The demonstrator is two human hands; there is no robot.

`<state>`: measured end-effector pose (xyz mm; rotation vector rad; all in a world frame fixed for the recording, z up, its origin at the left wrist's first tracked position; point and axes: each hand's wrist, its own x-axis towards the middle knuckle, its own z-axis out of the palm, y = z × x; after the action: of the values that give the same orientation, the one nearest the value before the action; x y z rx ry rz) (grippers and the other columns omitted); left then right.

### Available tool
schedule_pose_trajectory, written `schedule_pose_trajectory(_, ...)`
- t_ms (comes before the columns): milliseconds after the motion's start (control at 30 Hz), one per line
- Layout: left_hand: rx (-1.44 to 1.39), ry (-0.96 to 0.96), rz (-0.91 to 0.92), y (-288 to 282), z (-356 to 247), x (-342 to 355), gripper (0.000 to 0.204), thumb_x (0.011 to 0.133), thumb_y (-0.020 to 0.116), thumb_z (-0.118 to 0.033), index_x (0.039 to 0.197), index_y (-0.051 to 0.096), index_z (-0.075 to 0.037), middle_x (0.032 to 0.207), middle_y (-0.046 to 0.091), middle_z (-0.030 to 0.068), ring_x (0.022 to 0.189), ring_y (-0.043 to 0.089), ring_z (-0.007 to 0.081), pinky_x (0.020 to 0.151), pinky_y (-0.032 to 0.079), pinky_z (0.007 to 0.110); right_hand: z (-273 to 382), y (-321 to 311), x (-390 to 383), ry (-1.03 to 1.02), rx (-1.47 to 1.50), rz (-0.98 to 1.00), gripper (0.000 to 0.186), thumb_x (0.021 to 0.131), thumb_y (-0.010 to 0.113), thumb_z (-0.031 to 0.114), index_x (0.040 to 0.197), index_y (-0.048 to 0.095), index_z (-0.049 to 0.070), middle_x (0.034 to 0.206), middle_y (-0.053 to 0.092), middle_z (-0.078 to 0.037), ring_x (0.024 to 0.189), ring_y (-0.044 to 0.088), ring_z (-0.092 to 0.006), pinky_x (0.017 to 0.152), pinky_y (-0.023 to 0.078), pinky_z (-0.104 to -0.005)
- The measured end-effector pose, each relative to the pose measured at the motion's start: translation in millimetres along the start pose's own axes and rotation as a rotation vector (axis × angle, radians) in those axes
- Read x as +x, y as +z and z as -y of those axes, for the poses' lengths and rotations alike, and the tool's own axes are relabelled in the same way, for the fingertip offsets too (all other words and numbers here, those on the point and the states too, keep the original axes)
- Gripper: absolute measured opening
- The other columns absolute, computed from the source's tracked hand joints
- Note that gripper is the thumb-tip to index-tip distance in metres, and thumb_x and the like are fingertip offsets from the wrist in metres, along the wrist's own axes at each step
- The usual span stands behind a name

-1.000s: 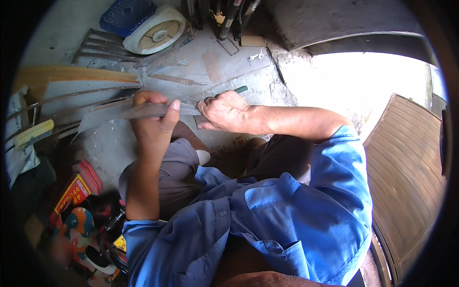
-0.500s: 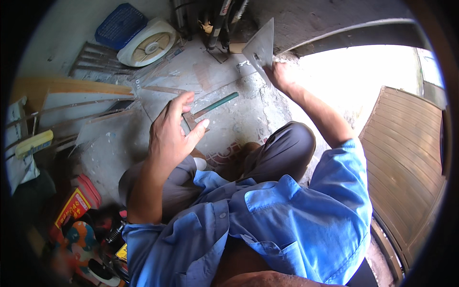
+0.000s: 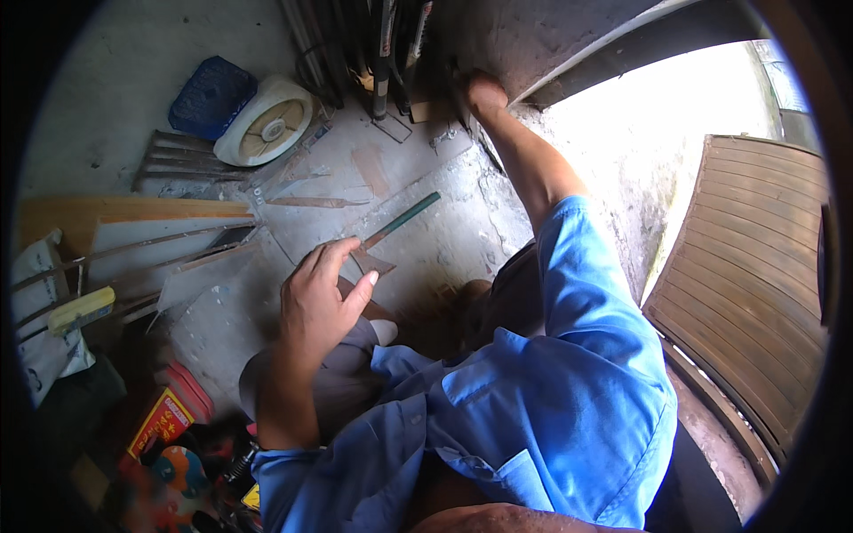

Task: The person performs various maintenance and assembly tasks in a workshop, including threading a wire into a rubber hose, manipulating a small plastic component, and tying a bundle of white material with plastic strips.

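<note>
lying on the concrete floor (image 3: 444, 240) mid-frame is a green-handled flat tool (image 3: 391, 229), long axis running from lower left up to upper right, blade end nearest the left hand (image 3: 318, 298). that hand's loosely open, fingertips right at the blade end, can't tell if it's actually gripping. the right hand (image 3: 484, 91) is way off at the top centre, stretched to the wall base, grip hidden. white fan housing (image 3: 265, 131) and blue crate (image 3: 211, 96) sit upper left.
</note>
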<state>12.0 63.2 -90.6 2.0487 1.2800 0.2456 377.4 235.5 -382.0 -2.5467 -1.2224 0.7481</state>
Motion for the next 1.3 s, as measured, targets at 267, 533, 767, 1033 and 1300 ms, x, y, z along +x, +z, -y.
schedule_pose_trajectory(267,0.012,-0.001,0.000,-0.3,-1.9,-0.7,0.040,0.081,0.077,-0.017,0.116,0.063,-0.004,0.111,0.069,0.0160,0.101,0.066,0.0361,0.085,0.054,0.041,16.4,3.9,12.1,0.033,0.031,0.032,0.064,0.094,0.045,0.059,0.120,0.071,0.006,0.125,0.066,-0.022,0.119,0.063,-0.0374,0.099,0.051,-0.0452)
schedule_pose_trajectory(533,0.001,0.012,-0.001,-1.6,-4.5,0.3,0.039,0.080,0.078,-0.012,0.115,0.064,-0.001,0.109,0.069,0.0173,0.099,0.068,0.0352,0.085,0.055,0.039,-40.5,84.1,50.3,-0.038,-0.029,-0.050,0.062,0.088,0.056,0.062,0.128,0.066,0.016,0.127,0.067,-0.017,0.116,0.064,-0.0368,0.096,0.052,-0.0442)
schedule_pose_trajectory(767,0.067,0.043,0.014,-1.9,-4.2,-6.3,0.039,0.080,0.078,-0.016,0.115,0.065,-0.004,0.110,0.069,0.0159,0.100,0.067,0.0357,0.084,0.054,0.041,-65.2,86.2,66.4,-0.275,-0.049,-0.160,0.053,0.092,0.053,0.058,0.132,0.063,0.024,0.126,0.065,-0.020,0.115,0.064,-0.0381,0.095,0.053,-0.0446)
schedule_pose_trajectory(1033,0.123,0.038,0.016,-4.7,-7.4,-11.4,0.039,0.082,0.076,-0.020,0.116,0.064,-0.005,0.112,0.068,0.0130,0.098,0.066,0.0339,0.083,0.054,0.042,-41.1,58.8,22.4,-0.188,0.022,-0.118,0.064,0.086,0.062,0.051,0.131,0.058,0.006,0.121,0.066,-0.026,0.110,0.065,-0.0412,0.094,0.053,-0.0471)
schedule_pose_trajectory(1300,0.121,0.109,0.016,-7.7,-4.2,-15.7,0.039,0.082,0.076,-0.020,0.115,0.062,-0.005,0.112,0.067,0.0116,0.098,0.066,0.0322,0.083,0.054,0.041,32.0,39.2,-30.1,-0.490,0.251,-0.196,0.082,0.073,0.079,0.043,0.132,0.047,-0.002,0.123,0.063,-0.027,0.116,0.061,-0.0418,0.098,0.050,-0.0467)
